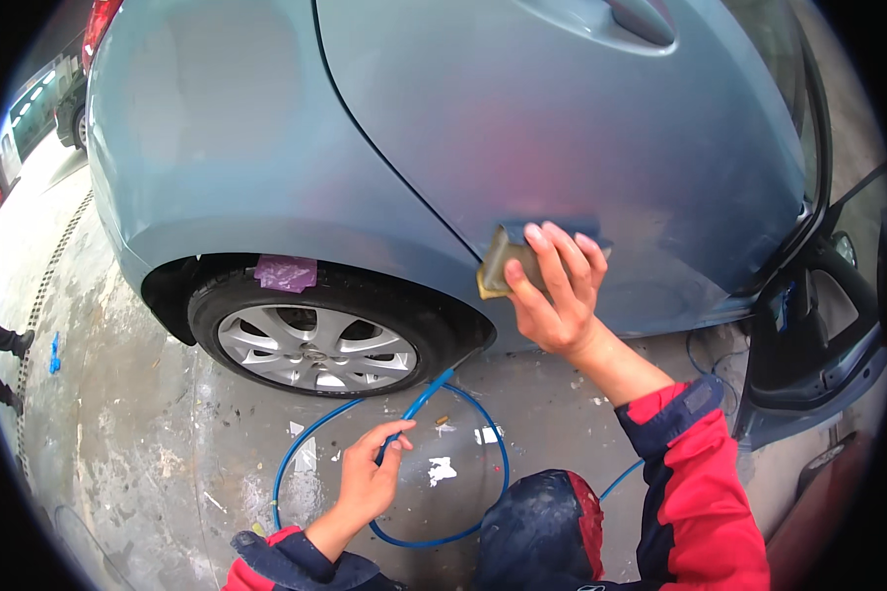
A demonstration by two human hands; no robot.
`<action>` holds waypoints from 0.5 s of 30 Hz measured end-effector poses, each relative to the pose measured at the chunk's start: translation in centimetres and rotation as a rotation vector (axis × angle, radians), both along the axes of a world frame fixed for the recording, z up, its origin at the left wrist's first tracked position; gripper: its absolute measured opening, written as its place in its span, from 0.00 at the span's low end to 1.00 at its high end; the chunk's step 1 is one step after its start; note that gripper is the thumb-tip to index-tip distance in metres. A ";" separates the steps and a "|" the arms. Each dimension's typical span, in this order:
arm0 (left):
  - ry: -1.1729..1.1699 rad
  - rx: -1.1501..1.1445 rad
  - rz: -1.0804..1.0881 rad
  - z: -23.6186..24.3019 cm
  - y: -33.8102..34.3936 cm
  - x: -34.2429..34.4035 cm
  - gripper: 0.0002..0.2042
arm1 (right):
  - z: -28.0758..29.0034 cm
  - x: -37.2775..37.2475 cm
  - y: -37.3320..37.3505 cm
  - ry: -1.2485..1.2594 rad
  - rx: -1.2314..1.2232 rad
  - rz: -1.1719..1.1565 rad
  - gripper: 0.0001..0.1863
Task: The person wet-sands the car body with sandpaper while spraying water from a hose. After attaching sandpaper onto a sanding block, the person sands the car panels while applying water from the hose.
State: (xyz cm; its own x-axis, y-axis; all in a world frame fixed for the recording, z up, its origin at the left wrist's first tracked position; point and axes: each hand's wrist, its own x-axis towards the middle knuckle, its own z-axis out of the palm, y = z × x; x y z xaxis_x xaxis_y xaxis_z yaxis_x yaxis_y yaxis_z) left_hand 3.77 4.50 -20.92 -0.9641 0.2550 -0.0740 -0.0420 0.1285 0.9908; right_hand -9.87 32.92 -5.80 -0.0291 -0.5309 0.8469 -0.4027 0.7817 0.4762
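Head view: wheel (315, 347) (purple tape (286, 272) above)

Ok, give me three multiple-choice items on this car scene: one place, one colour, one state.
1. Where is the sanding block?
A. on the floor
B. pressed on the car's rear door
C. on the wheel

2. What colour is the hose?
A. blue
B. yellow
C. black

3. What is the left hand doing?
A. resting flat on the floor
B. gripping the wheel
C. holding the hose's end

Answers: B, the right hand presses it against the panel; A, its loop on the floor is blue; C, its fingers close around the nozzle end.
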 end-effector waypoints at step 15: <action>0.022 0.037 0.024 0.0 1.0 -0.1 0.15 | 0.8 0.1 -1.9 -0.044 -0.095 -0.001 0.17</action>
State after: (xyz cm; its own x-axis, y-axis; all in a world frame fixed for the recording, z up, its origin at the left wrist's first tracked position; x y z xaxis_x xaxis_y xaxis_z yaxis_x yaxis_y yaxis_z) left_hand 3.63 5.54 -20.90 -0.9713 0.2338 -0.0441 -0.0233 0.0910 0.9956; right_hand -9.80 31.07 -5.01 -0.0680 -0.4481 0.8914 -0.4212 0.8229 0.3815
